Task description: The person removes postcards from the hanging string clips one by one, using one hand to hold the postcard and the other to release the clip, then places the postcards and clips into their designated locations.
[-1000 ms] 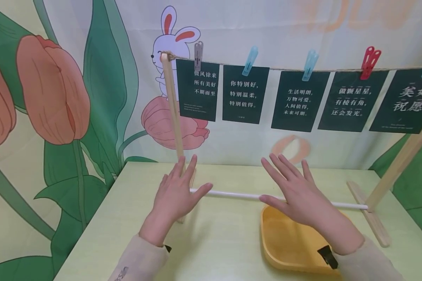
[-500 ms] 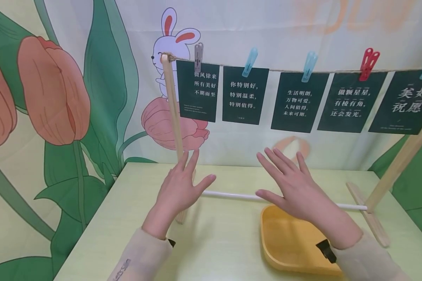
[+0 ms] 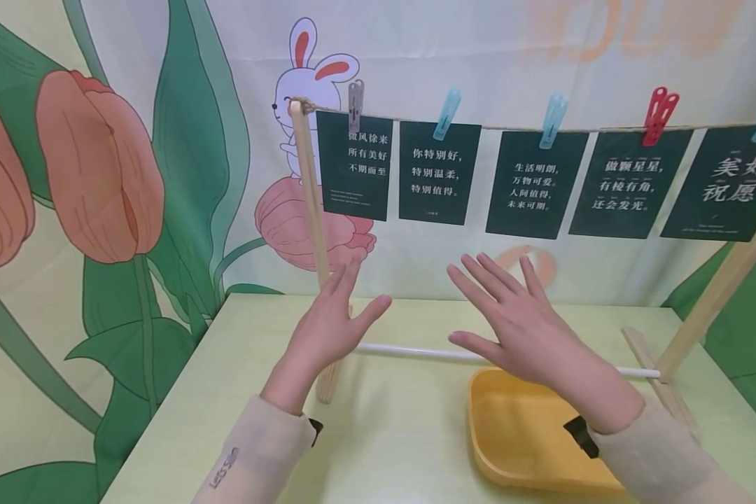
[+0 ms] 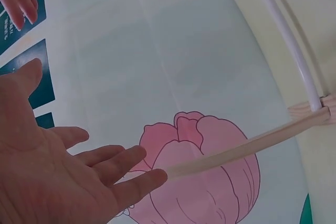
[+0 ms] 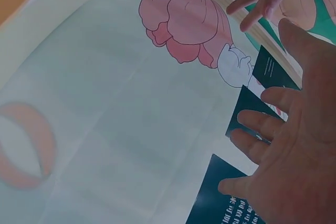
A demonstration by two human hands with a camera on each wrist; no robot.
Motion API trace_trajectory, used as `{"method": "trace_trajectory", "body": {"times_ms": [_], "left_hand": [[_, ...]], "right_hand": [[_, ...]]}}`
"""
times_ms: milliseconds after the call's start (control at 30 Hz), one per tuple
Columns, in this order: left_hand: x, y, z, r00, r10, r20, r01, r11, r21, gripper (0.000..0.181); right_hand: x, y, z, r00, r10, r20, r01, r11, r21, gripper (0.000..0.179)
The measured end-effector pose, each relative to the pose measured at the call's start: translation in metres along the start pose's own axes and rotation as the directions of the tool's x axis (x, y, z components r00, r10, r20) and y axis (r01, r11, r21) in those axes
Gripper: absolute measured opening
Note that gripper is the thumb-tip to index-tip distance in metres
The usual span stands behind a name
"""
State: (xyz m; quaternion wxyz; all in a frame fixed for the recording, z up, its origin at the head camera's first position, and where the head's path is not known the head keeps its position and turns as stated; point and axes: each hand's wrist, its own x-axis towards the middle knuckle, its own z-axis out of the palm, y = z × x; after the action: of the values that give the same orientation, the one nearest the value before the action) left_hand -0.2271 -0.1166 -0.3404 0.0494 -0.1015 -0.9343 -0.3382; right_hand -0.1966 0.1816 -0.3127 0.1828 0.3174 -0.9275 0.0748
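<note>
My left hand (image 3: 330, 325) is held up over the table near the left wooden post (image 3: 309, 189), fingers stretched out and holding nothing. Opposite it, my right hand (image 3: 516, 318) hovers above the yellow tray (image 3: 488, 448), its fingers spread and also free. Behind and above both hands, several dark green cards (image 3: 439, 173) with white writing hang from a twine line (image 3: 494, 127). Small clips hold them there: a grey clothespin (image 3: 355, 105), a red clothespin (image 3: 660, 115) and several light blue clothespins (image 3: 447, 113). The left wrist view shows that hand's palm and spread fingers (image 4: 131, 187).
A white rod (image 3: 416, 351) joins the feet of the left post and the right wooden post (image 3: 718, 301). The stand rests on a pale yellow table (image 3: 390, 434). Behind it hangs a backdrop (image 3: 428, 266) printed with tulips and a rabbit.
Both hands have risen a little and drawn slightly closer together, the left moving rightward and the right leftward. The cards and clothespins stay in place.
</note>
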Motion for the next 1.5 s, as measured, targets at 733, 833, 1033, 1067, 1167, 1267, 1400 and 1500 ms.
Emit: {"method": "trace_trajectory", "body": {"times_ms": [733, 833, 1033, 1067, 1167, 1267, 1400, 1500], "left_hand": [[0.021, 0.005, 0.003, 1.000, 0.007, 0.001, -0.007, 0.960, -0.278, 0.092], [0.023, 0.006, 0.003, 1.000, -0.010, 0.014, 0.014, 0.941, -0.339, 0.092], [0.029, 0.005, 0.006, 0.998, -0.027, 0.047, 0.048, 0.848, -0.527, 0.088], [0.030, 0.005, 0.007, 0.999, -0.023, 0.047, 0.045, 0.820, -0.571, 0.087], [0.035, 0.004, 0.008, 0.999, 0.001, 0.039, 0.027, 0.706, -0.707, 0.084], [0.038, 0.005, 0.009, 1.000, 0.009, 0.020, 0.010, 0.611, -0.792, 0.081], [0.039, 0.006, 0.008, 1.000, -0.006, 0.006, 0.008, 0.551, -0.835, 0.078], [0.040, 0.007, 0.007, 1.000, -0.014, 0.003, 0.010, 0.523, -0.853, 0.080]], "right_hand": [[0.021, -0.006, -0.016, 0.998, -0.061, -0.032, 0.059, 0.997, -0.055, 0.088], [0.024, -0.006, -0.018, 0.997, -0.067, -0.037, 0.065, 0.997, -0.050, 0.088], [0.030, -0.007, -0.022, 0.992, -0.096, -0.085, 0.093, 0.995, -0.043, 0.087], [0.031, -0.008, -0.023, 0.991, -0.099, -0.091, 0.095, 0.994, -0.044, 0.087], [0.035, -0.009, -0.025, 0.989, -0.110, -0.097, 0.105, 0.993, -0.052, 0.087], [0.040, -0.011, -0.028, 0.987, -0.123, -0.099, 0.116, 0.991, -0.069, 0.087], [0.049, -0.014, -0.032, 0.988, -0.125, -0.094, 0.118, 0.990, -0.079, 0.086], [0.054, -0.016, -0.035, 0.989, -0.120, -0.085, 0.113, 0.990, -0.079, 0.085]]}}
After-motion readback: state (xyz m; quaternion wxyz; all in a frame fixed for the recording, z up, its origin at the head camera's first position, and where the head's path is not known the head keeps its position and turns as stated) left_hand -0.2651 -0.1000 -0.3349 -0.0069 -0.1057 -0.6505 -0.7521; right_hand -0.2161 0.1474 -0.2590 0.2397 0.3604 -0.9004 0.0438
